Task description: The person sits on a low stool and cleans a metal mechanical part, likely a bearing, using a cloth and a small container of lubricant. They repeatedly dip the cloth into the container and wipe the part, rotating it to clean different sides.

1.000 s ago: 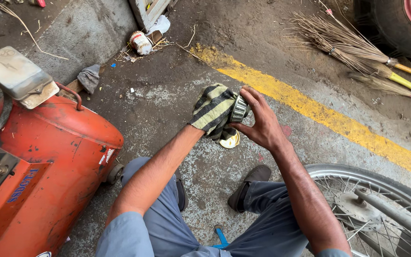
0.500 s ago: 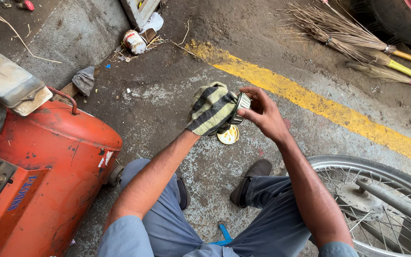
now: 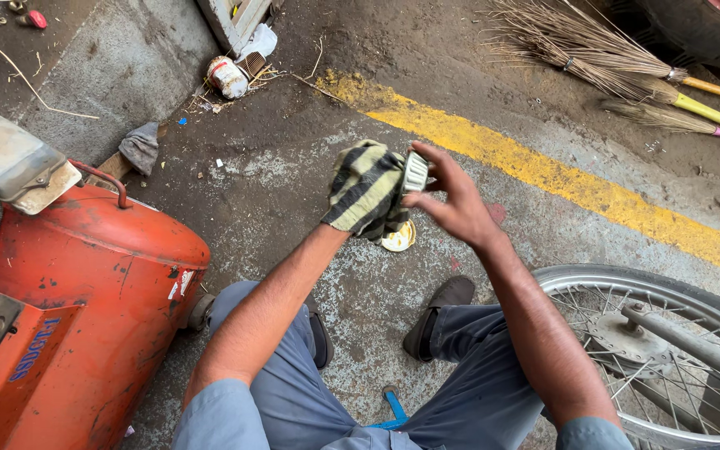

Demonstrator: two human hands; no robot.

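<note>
Gripping round metal part (image 3: pixel 416 172), right hand (image 3: pixel 458 204) fingers clamped; left hand (image 3: pixel 366 193) wrapped in striped rag (image 3: pixel 360 179)

orange tank (image 3: pixel 102 275), spoked wheel (image 3: pixel 652 325), brooms (image 3: pixel 610 67), yellow floor line (image 3: pixel 577 187).

Striped cloth (image 3: pixel 366 190) (bunched) against metal part (image 3: pixel 415 172)

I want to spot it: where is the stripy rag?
In the head view, the striped rag sits near the middle, wrapped over the left hand, touching the small metal part held by the right hand.
</note>
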